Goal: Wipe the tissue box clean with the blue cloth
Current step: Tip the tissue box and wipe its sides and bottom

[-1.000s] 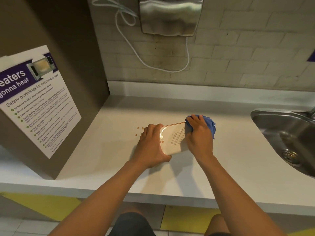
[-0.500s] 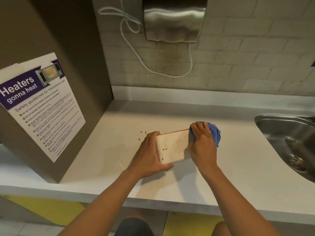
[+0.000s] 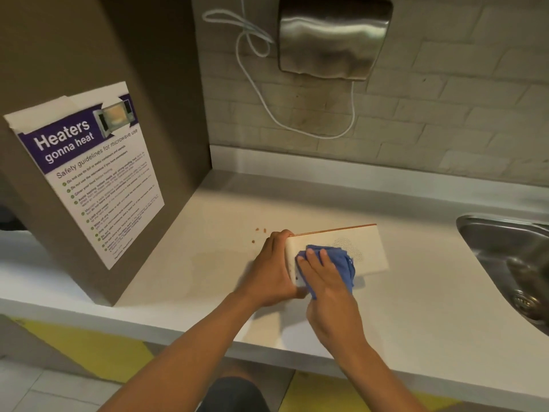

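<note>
Nearest the camera, two bare forearms reach up from the lower edge over the front lip of the white desk (image 3: 416, 307). The right hand (image 3: 326, 281) lies on top of one bunched blue cloth (image 3: 341, 263), fingers fairly straight and pressing it down onto the near left part of the tissue box (image 3: 368, 251). The left hand (image 3: 273, 266) grips the box's left end, its fingers wrapped over the far corner and the thumb side along the near edge. The two hands sit just beside each other, the left clamped on the box, the right flat on the cloth.

There is one tissue box, pale cream with a thin orange strip along its far top edge and a patch of small dots on the upper face. It lies on the desk with its long axis running left to right, the right end angled slightly away from the camera and free of both hands.

Just left of the box, three or four small brown crumbs (image 3: 260, 233) lie on the desk. To the right, one steel sink (image 3: 505, 257) is sunk into the desk, well apart from the box. On the left stands a brown panel carrying one microwave safety poster (image 3: 89, 173). On the tiled wall beyond hangs one steel hand dryer (image 3: 332, 37) with a looping white cord (image 3: 258, 93).
</note>
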Available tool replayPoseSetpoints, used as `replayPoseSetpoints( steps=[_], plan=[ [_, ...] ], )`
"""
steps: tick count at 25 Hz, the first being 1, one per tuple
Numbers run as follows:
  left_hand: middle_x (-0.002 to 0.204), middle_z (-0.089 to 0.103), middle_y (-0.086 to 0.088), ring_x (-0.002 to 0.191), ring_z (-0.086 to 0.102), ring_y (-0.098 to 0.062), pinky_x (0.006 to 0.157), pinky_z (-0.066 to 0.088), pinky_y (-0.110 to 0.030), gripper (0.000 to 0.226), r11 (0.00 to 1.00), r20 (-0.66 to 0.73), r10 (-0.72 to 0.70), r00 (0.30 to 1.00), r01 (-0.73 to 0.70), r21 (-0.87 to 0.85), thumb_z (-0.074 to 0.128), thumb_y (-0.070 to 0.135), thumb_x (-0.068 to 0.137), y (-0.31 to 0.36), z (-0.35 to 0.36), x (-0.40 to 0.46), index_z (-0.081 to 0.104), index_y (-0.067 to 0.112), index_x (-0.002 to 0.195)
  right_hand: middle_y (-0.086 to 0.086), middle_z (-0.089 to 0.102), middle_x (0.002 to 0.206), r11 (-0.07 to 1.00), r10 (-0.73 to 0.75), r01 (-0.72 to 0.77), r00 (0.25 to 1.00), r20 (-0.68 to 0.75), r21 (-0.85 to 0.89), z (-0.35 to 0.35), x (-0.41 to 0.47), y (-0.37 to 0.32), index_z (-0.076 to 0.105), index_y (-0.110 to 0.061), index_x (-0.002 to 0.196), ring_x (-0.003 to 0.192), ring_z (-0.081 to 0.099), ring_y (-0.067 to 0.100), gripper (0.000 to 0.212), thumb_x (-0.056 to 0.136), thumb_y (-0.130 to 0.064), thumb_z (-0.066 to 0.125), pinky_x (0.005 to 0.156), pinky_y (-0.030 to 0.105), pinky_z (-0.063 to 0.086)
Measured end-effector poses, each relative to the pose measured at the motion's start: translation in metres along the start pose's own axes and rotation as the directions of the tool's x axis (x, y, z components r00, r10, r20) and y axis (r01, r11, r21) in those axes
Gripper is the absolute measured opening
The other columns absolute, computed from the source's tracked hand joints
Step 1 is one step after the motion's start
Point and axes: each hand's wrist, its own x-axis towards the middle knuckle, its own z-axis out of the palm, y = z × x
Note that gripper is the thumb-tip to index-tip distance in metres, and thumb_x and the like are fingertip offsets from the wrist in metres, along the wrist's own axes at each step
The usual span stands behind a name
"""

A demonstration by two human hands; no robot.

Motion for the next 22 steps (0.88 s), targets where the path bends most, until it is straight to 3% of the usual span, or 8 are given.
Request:
replayPoseSetpoints(
  steps=[2,5,7,10,13,15,18,22],
  plan=[
    [0.127,0.041,0.011,0.112,0.048,-0.013,0.091,0.054,-0.038,0.106,1.0,-0.026,0.006,1.0,-0.005,0.008,0.091,0.056,0.054,0.0,0.002,-0.001,0.031,0.029,0.136,0.001,0.043,0.144,0.998,0.056,-0.055,0.998,0.002,-0.038,-0.014,0.018,0.004,0.047,-0.011,0.139,0.135,0.04,0.033,0.07,0.075,0.014,0.06,0.112,0.043,0.029],
    [0.126,0.043,0.01,0.11,0.048,-0.014,0.09,0.051,-0.034,0.096,0.999,-0.043,0.031,0.999,-0.032,-0.018,0.086,0.057,0.059,0.003,0.003,-0.002,0.035,0.027,0.134,0.006,0.042,0.144,0.981,0.187,-0.187,0.982,0.003,0.057,-0.015,0.041,-0.013,0.049,-0.006,0.137,0.137,0.035,0.036,0.058,0.081,0.008,0.052,0.111,0.053,0.031],
    [0.123,0.046,0.006,0.108,0.05,-0.017,0.089,0.049,-0.033,0.081,0.998,-0.052,0.044,0.998,-0.046,-0.033,0.073,0.057,0.065,0.003,0.002,-0.002,0.04,0.021,0.13,0.008,0.043,0.145,0.993,0.111,-0.112,0.993,0.045,0.034,-0.007,0.034,-0.027,0.049,-0.007,0.136,0.137,0.035,0.035,0.055,0.082,0.002,0.048,0.11,0.054,0.031],
    [0.128,0.045,0.005,0.111,0.048,-0.016,0.092,0.047,-0.031,0.092,0.999,-0.035,0.05,0.998,-0.051,-0.019,0.071,0.061,0.06,0.002,0.002,-0.004,0.039,0.019,0.134,0.007,0.048,0.14,0.999,-0.004,0.006,0.998,0.055,-0.035,-0.01,0.011,-0.02,0.054,-0.006,0.132,0.133,0.042,0.033,0.057,0.077,0.005,0.051,0.109,0.047,0.03],
    [0.131,0.043,0.008,0.115,0.046,-0.015,0.096,0.045,-0.032,0.1,0.999,-0.045,0.035,0.998,-0.035,-0.003,0.08,0.063,0.056,0.002,0.003,-0.004,0.037,0.022,0.137,-0.002,0.04,0.145,0.982,0.184,-0.185,0.982,0.031,0.028,-0.011,0.028,-0.006,0.05,-0.011,0.137,0.14,0.031,0.025,0.056,0.083,0.005,0.048,0.115,0.041,0.024],
    [0.132,0.045,0.005,0.115,0.047,-0.017,0.099,0.046,-0.037,0.092,0.999,-0.046,0.035,0.998,-0.035,0.001,0.077,0.059,0.063,0.001,0.004,-0.002,0.038,0.021,0.137,0.002,0.038,0.147,0.973,0.226,-0.227,0.974,0.025,0.039,-0.01,0.043,-0.02,0.049,-0.01,0.138,0.141,0.028,0.03,0.058,0.082,0.002,0.044,0.116,0.041,0.02],
    [0.132,0.05,0.0,0.116,0.05,-0.02,0.101,0.045,-0.043,0.072,0.998,-0.088,0.064,0.994,-0.066,-0.022,0.063,0.049,0.077,0.001,0.005,-0.004,0.038,0.018,0.137,0.008,0.039,0.148,0.997,0.074,-0.072,0.995,0.068,-0.038,-0.012,0.031,-0.043,0.047,-0.007,0.139,0.141,0.028,0.029,0.058,0.081,-0.001,0.045,0.115,0.04,0.023],
    [0.138,0.043,0.001,0.122,0.046,-0.019,0.105,0.043,-0.035,0.098,0.999,-0.04,0.038,0.998,-0.038,-0.007,0.072,0.057,0.061,0.004,0.005,-0.009,0.032,0.02,0.142,0.004,0.048,0.141,0.999,0.002,0.0,0.999,0.033,-0.039,-0.013,0.001,-0.029,0.054,-0.007,0.132,0.135,0.039,0.027,0.071,0.066,0.018,0.061,0.108,0.045,0.037]
  ],
)
